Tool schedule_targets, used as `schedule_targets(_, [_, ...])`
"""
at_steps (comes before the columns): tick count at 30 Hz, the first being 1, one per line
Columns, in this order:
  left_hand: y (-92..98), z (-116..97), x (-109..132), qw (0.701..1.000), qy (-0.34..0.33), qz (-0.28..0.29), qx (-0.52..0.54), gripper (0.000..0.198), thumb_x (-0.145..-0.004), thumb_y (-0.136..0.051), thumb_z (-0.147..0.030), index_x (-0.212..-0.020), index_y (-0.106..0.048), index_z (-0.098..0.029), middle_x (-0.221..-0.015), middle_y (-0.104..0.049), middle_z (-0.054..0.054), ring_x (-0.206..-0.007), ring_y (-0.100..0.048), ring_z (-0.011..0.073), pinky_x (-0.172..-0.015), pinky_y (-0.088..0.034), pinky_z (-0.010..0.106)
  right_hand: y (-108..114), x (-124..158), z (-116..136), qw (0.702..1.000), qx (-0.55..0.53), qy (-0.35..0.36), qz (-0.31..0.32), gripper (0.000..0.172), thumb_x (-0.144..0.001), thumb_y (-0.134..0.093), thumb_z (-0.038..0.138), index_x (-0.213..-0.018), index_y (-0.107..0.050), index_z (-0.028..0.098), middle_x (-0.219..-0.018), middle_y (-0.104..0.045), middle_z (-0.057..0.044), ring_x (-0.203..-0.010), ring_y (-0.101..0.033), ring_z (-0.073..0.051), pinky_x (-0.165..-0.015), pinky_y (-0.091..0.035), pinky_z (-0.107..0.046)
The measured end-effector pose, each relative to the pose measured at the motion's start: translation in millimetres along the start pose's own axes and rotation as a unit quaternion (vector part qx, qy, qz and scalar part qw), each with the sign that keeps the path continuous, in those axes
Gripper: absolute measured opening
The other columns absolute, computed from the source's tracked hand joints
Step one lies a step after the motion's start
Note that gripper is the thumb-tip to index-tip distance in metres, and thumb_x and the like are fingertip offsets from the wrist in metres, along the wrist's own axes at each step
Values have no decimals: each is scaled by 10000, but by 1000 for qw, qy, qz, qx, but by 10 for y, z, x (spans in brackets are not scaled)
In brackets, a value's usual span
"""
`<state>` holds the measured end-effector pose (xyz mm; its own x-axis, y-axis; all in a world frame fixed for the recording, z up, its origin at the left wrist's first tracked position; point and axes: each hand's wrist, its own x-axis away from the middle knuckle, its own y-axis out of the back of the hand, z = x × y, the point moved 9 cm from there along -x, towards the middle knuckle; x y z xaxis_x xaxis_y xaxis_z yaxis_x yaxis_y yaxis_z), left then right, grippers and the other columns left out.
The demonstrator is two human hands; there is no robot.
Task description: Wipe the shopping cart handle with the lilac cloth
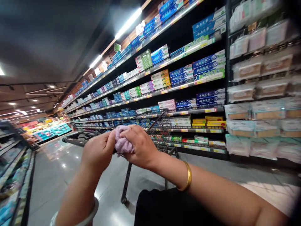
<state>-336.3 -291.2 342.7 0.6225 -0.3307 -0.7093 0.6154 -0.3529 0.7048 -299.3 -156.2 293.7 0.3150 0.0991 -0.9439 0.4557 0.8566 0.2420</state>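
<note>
My right hand (pixel 141 144) is closed round a bunched light-purple cloth (pixel 124 142), pressing it at the push handle of a shopping cart. My left hand (pixel 97 152) is closed over the dark cart handle (pixel 75 141), its thumb against the cloth's left side. The handle's left end sticks out past my left hand, and the part under both hands is hidden. Beyond my hands stands the wire basket of the cart (pixel 162 127), angled toward the shelves.
Long shelves (pixel 162 91) of boxed goods, blue, white, green and yellow, run along the right. Packaged goods (pixel 256 110) hang on a rack at the far right. A lower shelf (pixel 14 169) lines the left. Grey, shiny floor (pixel 56 175) lies between. A cart wheel (pixel 123 199) rests below.
</note>
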Motion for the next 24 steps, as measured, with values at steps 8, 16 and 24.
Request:
schedule_targets(8, [132,-11,135,992,108,25,53,593,-949,-315,-548,-780,-784,-227,-721,-717,48,-765,-600,204,-664,-343,313,43,88,-448,991,50,-127,-9,461,-740,-783,224,-1162,-598,225,-1194,-597,-87,-1126,-578,-243,-1001,-519,-425])
schedule_targets(16, [375,32,332,989,140,-37,33,590,-950,-294,-540,-754,-767,-246,-635,-652,25,-697,-553,187,-670,-322,310,-75,87,-220,994,70,-86,17,461,-813,-724,261,-1233,-539,213,-1228,-551,-115,-1147,-560,-255,-1019,-520,-430])
schedule_targets(24, [389,-72,361,988,135,-71,36,585,-954,-299,-548,-687,-727,-250,-600,-624,20,-677,-545,191,-647,-301,316,-18,322,-377,996,46,-59,-37,466,-800,-702,202,-1208,-485,262,-1203,-542,-94,-1185,-542,-261,-1037,-509,-458])
